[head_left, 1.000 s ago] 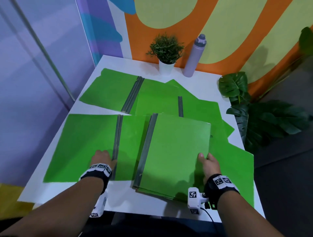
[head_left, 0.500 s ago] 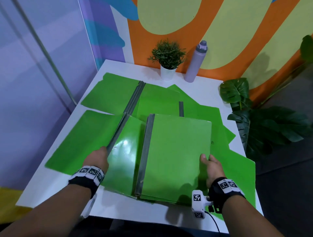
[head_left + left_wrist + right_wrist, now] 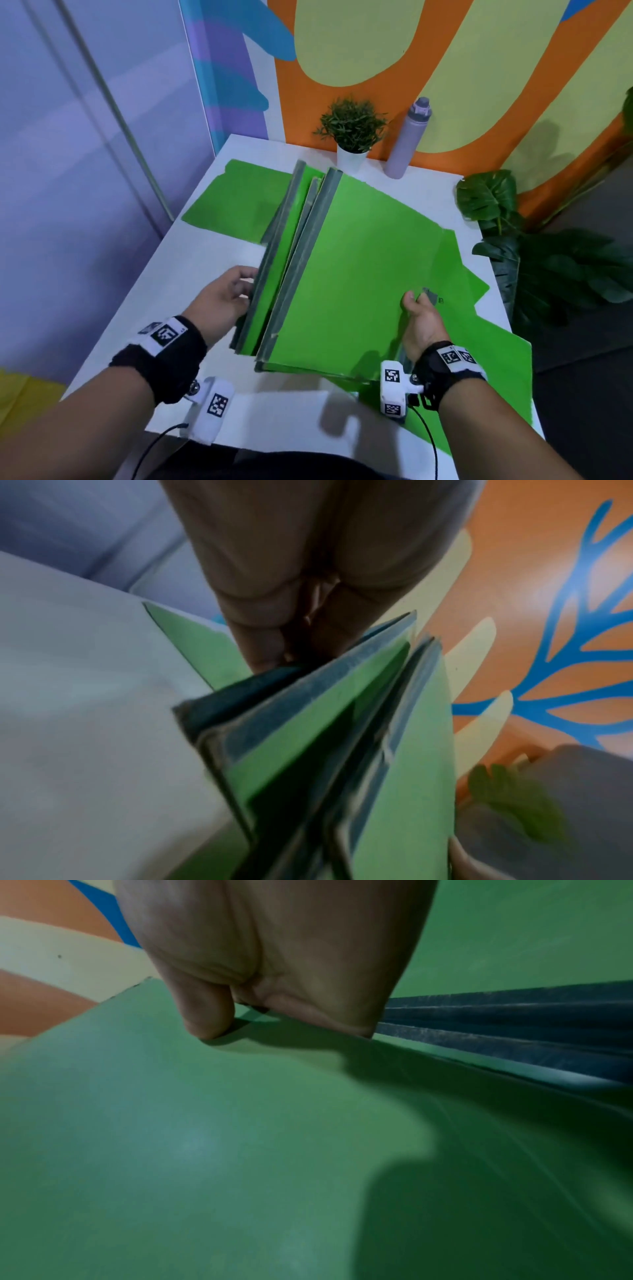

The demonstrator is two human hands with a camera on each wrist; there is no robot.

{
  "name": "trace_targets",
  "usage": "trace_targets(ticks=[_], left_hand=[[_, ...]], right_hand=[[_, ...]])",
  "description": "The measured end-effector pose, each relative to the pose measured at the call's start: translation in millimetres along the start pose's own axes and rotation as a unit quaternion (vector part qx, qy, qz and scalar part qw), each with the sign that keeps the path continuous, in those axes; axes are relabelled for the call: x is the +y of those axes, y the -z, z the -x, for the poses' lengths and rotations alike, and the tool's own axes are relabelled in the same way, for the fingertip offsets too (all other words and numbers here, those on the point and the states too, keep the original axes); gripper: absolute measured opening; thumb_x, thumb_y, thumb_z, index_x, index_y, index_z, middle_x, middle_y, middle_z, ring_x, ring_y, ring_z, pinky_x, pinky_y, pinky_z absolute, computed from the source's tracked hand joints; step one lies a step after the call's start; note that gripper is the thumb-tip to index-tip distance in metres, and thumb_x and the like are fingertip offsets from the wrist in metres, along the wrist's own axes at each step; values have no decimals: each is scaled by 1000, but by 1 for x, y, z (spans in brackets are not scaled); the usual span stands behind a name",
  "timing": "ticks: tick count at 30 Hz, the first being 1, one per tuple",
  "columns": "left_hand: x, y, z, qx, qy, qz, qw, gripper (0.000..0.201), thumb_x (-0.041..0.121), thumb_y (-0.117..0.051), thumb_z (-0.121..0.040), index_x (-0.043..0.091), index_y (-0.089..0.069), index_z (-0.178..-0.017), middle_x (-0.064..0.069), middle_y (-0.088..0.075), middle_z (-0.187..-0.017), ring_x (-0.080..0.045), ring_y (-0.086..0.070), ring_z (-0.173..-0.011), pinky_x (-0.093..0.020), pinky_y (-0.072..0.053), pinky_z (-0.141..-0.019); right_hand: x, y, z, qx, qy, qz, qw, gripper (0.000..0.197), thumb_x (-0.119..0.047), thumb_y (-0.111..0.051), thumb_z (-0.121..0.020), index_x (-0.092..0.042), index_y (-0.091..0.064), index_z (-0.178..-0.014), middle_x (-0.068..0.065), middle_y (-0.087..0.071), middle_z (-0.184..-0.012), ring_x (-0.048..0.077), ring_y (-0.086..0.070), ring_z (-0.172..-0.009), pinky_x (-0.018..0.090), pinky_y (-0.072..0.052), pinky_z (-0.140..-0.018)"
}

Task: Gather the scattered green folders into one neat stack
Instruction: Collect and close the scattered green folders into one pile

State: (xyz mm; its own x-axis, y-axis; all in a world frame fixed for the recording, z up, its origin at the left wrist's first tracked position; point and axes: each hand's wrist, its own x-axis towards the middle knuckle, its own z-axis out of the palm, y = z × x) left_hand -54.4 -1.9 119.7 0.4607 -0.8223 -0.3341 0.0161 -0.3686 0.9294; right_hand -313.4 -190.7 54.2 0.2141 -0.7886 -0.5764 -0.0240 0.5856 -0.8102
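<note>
My left hand [image 3: 219, 301] grips the grey spine edge of a glossy green card folder [image 3: 270, 274], fingers curled round it, so that this folder stands tilted on edge, leaning against the pile to its right. The left wrist view shows several grey cloth-taped spines [image 3: 308, 723] fanned apart just beyond my fingertips [image 3: 260, 653], with green covers between them.

My right hand [image 3: 423, 322] pinches the right edge of the stack of green folders [image 3: 359, 274], thumb on the top cover and the other fingers hidden beneath; the stack is raised at my side and slopes away from me. In the right wrist view the thumb [image 3: 205, 1015] presses on the smooth green cover [image 3: 240, 1137], and dark grey spine strips [image 3: 514, 1031] lie layered to the right of my palm.

Beyond my left hand, one open green folder [image 3: 236, 202] lies flat on the white surface [image 3: 191, 294]. Under and to the right of my right hand, further green folder sheets [image 3: 493, 370] lie flat, spread out and overlapping.

Far beyond both hands, at the surface's back edge, stand a small potted plant in a white pot [image 3: 351, 137] and a lilac bottle [image 3: 407, 140].
</note>
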Motion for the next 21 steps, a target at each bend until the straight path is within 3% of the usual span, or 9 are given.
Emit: trace_targets(ticks=[1,3,5,8,11,13,17,19,21], left_hand=[[0,-7,1,-15,17,28,999,40,-8,-41,-90,25,-58,-103,4,-70,-74,-25,-58,-75,-35,-48,-66],[-4,-20,3,-23,43,30,998,24,21,-41,-99,28,-55,-117,4,-65,-96,-22,-56,-93,-38,-48,-81],[-7,-28,2,-21,51,-83,995,39,42,-39,-97,27,-41,-133,6,-52,-119,-19,-50,-111,-40,-42,-96],[-11,-36,-1,26,33,-175,984,37,27,-47,-96,19,-38,-130,-4,-58,-112,-25,-58,-97,-38,-48,-87],[-16,-35,-11,104,46,-190,975,32,19,-43,-96,16,-41,-128,-9,-59,-104,-28,-56,-87,-37,-47,-78],[-21,-36,-18,100,74,-194,973,31,20,-42,-97,14,-42,-128,-10,-59,-102,-29,-57,-87,-38,-49,-80],[-42,-44,-25,88,124,-191,970,34,18,-42,-97,11,-40,-130,-15,-60,-107,-30,-59,-89,-40,-51,-79],[-54,-45,-27,93,136,-198,966,36,17,-41,-97,9,-39,-132,-17,-60,-107,-31,-58,-85,-38,-49,-75],[-63,-42,-28,106,144,-200,963,36,16,-41,-97,9,-38,-131,-18,-59,-104,-32,-57,-84,-36,-45,-72]], right_hand=[[3,-1,-1,13,10,12,1000,69,-33,-51,-92,-32,-12,-148,0,-5,-159,30,-8,-144,60,-8,-111],[8,-2,-2,39,28,36,998,68,-33,-52,-91,-30,-15,-148,0,-6,-159,31,-11,-144,64,-11,-109],[12,-4,-1,51,35,63,996,65,-33,-51,-92,-28,-17,-148,1,-9,-159,33,-14,-143,64,-16,-108],[18,-9,-2,45,48,105,992,63,-32,-50,-94,-21,-20,-148,4,-18,-157,29,-22,-141,54,-23,-110],[25,-4,-5,51,68,197,977,43,-22,-53,-94,-15,-46,-135,8,-46,-143,25,-44,-127,40,-34,-107],[31,-1,-6,33,51,229,972,33,-17,-55,-92,-20,-56,-125,6,-55,-134,24,-51,-119,41,-38,-105],[51,-5,-12,18,29,311,950,52,-12,-52,-93,-16,-37,-142,5,-44,-144,26,-47,-126,36,-41,-100],[61,-2,-18,74,32,396,915,54,-17,-55,-90,-16,-37,-141,10,-39,-147,30,-47,-125,41,-44,-100],[66,10,-22,144,5,507,850,58,-29,-57,-87,-16,-37,-139,14,-36,-145,36,-41,-127,52,-40,-102]])
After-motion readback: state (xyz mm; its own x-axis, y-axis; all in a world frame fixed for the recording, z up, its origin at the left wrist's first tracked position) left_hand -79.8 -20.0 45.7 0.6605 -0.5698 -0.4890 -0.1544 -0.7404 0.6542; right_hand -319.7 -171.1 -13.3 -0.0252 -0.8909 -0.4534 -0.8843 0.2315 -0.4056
